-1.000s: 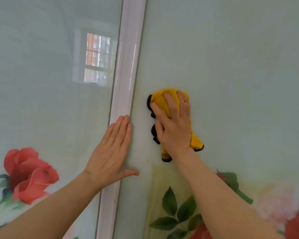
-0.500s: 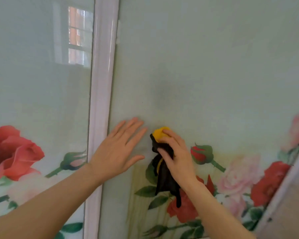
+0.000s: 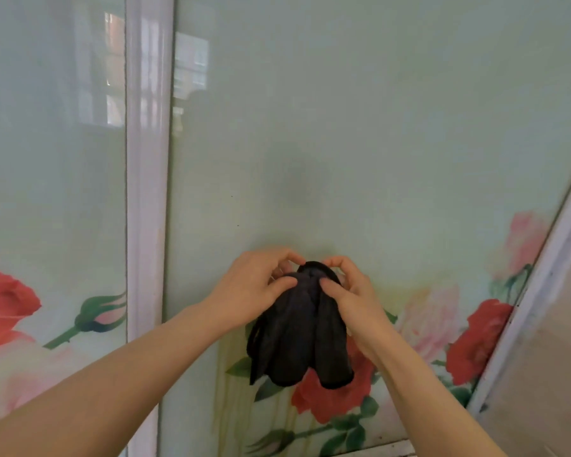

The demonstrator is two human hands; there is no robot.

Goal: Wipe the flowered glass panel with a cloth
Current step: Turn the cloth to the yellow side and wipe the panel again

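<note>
A pale green glass panel (image 3: 360, 127) printed with red and pink roses along its lower part fills the view. In front of it hangs the cloth (image 3: 297, 338), its dark grey side facing me and its folds drooping down. My left hand (image 3: 254, 285) pinches the cloth's top from the left. My right hand (image 3: 346, 291) pinches the same top edge from the right. Both hands hold the cloth just off the glass, above a red rose (image 3: 330, 397).
A white vertical frame bar (image 3: 147, 192) separates this panel from a second flowered panel (image 3: 47, 159) on the left. A slanted white frame edge (image 3: 541, 308) bounds the panel at the right, with a beige wall (image 3: 561, 390) beyond it.
My left hand left the glass and joined my right hand on the cloth. The cloth came down from higher on the panel and now shows its dark side instead of the yellow.
</note>
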